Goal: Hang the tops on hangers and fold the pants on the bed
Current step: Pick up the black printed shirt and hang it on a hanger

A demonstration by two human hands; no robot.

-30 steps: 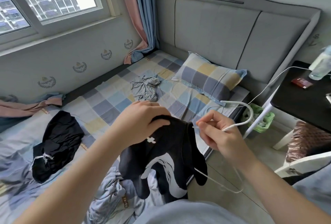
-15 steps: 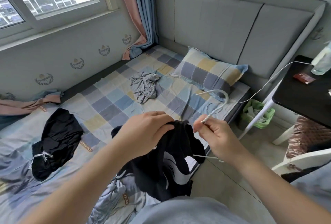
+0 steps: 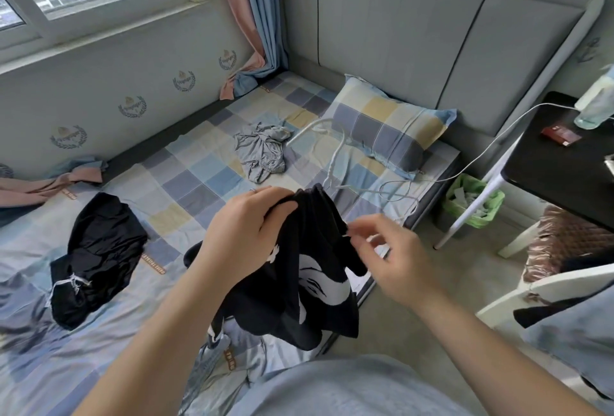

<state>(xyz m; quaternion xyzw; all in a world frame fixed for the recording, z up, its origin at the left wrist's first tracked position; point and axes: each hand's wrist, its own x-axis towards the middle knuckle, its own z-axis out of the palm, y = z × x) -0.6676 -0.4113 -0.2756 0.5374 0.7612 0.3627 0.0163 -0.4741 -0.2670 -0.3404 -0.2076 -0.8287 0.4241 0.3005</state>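
My left hand grips the bunched upper edge of a black top with a white print, which hangs over the bed's near edge. Just right of that edge, my right hand is blurred, its fingers loosely curled and nothing visibly held. A white hanger lies on the checked bed sheet beside the pillow. Black pants with a white drawstring lie crumpled at the left of the bed. A crumpled grey garment sits mid-bed.
A checked pillow leans at the grey headboard. Right of the bed stand a black table with a bottle and a red box, a green-lined bin and a white chair. A white cable runs from table to bed.
My right hand has let go of the white hanger, which now lies on the bed by the pillow. That hand has moved down beside the black top. The left hand keeps its grip.
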